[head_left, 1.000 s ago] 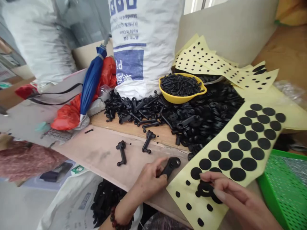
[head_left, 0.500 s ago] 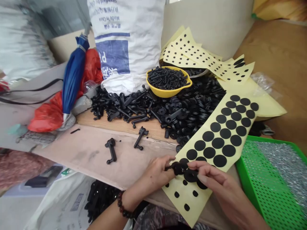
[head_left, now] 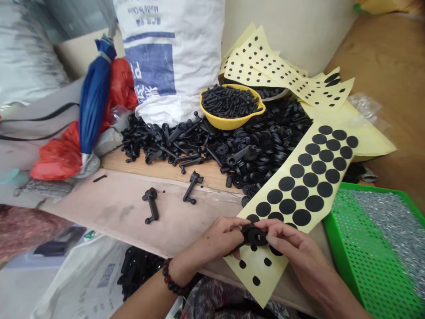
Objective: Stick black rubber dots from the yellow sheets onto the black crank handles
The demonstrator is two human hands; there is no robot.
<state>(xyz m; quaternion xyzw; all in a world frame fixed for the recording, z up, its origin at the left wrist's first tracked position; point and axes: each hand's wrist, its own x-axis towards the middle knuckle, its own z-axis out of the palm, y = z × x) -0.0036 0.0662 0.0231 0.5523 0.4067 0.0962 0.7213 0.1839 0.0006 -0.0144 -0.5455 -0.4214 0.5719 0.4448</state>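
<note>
My left hand (head_left: 217, 239) is closed around a black plastic part, mostly hidden by the fingers; its round end resembles those of the crank handles on the table. Between thumb and fingers my right hand (head_left: 295, 243) pinches a black round pad (head_left: 259, 237) with a small slot in it, right against that part. Below both hands lies a yellow backing sheet (head_left: 275, 274) of large black round stickers (head_left: 299, 193), with bare spots and small black dots at its near end. Two black crank handles (head_left: 152, 206) (head_left: 191, 188) lie apart to the left.
Behind is a heap of black plastic parts (head_left: 265, 141) with a yellow bowl (head_left: 229, 123) of small black pieces. A white sack (head_left: 195, 48), blue umbrella (head_left: 94, 99) and red bags (head_left: 56, 159) stand beyond. At right, a green basket (head_left: 345, 248) holds small metallic pieces.
My right hand has moved left and slightly up, bringing the round pad against the part in my left hand. The view has shifted a little.
</note>
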